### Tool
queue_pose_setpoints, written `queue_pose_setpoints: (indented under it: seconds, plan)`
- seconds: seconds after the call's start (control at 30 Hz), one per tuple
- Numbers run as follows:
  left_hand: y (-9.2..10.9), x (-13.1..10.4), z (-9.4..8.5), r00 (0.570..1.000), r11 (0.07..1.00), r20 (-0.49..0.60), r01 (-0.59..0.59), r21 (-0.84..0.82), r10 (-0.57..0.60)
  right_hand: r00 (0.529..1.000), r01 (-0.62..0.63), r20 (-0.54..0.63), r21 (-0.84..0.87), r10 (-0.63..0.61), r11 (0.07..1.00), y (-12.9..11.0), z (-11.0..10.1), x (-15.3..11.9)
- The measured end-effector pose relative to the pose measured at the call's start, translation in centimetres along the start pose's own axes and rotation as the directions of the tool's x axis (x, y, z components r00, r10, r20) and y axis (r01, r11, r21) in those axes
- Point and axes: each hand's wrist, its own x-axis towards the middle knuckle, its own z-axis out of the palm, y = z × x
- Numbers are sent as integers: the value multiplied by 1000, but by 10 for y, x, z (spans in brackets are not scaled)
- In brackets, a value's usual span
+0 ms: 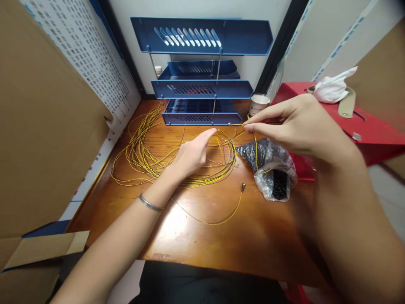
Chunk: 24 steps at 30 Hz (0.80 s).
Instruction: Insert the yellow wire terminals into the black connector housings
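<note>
one yellow wire is pinched in the right hand above the tabletop, near a plastic bag; the left hand is over coiled wires, its grip unclear.

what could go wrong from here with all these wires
The yellow wires lie in loose, overlapping loops, so pulling one might tangle the rest. The bracelet on the left wrist sits close to the loops and could catch a strand. The cup appears just beyond the right hand, which pinches a wire, so a careless sweep might knock it.
</note>
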Motion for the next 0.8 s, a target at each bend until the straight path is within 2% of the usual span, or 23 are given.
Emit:
queue_pose_setpoints:
  seconds: [0.1,0.17,0.27,0.4,0.53,0.7,0.8]
  plan:
    - [-3,1,6,999,1000,49,-20,-2,20,999,26,40,15,-27,1000,1,2,0]
    - [-6,-1,8,998,999,36,-42,-1,42,998,33,59,20,-34,999,1,2,0]
    - [-12,-3,9,993,993,-28,-114,6,114,996,35,83,8,-35,999,1,2,0]
    - [-18,-5,7,967,981,-171,-192,-7,188,994,31,109,-25,-28,999,1,1,1]
    - [-14,-6,1,943,990,-310,-136,-37,118,991,23,134,-58,-15,998,-1,4,2]
    - [-4,-8,-8,919,994,-395,-57,-91,17,978,26,210,-115,-2,993,-6,7,4]
    - [0,-10,-13,898,989,-438,-24,-147,-43,979,17,205,-143,12,990,0,11,5]
